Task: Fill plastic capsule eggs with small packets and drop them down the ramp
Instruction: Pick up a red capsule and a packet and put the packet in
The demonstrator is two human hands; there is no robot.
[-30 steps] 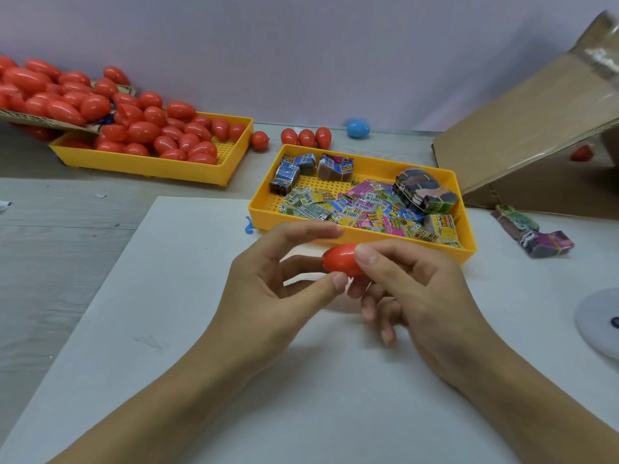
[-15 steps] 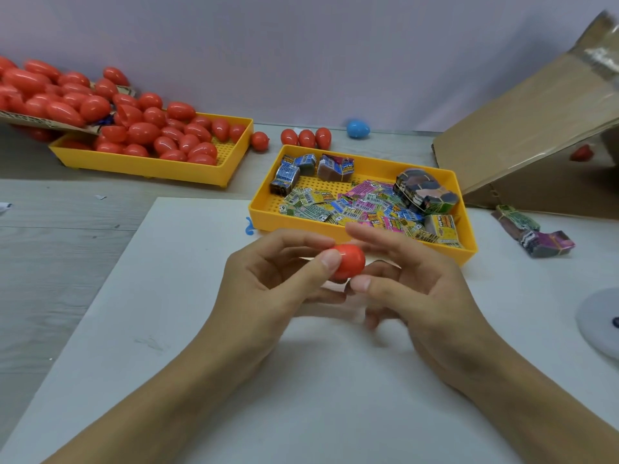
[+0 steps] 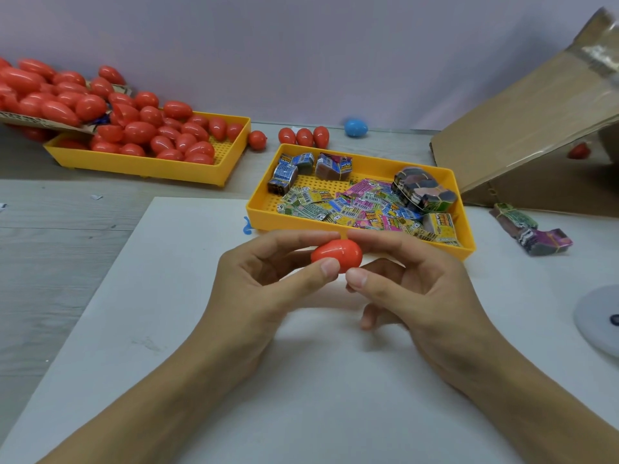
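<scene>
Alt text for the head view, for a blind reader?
Both hands, left hand and right hand, pinch a closed red egg over a white sheet. Behind it sits a yellow tray of packets; a cardboard ramp rises at right.

Bright, even light, soft shadows under the hands, wide-angle bending and slight blur at edges

I see a glossy, smooth red plastic egg (image 3: 336, 254), matt yellow plastic trays (image 3: 351, 222) with perforated floors, shiny printed packets (image 3: 348, 209), a matt brown cardboard ramp (image 3: 522, 128), and a white sheet (image 3: 167, 313) over grey woodgrain table (image 3: 50, 262).
</scene>
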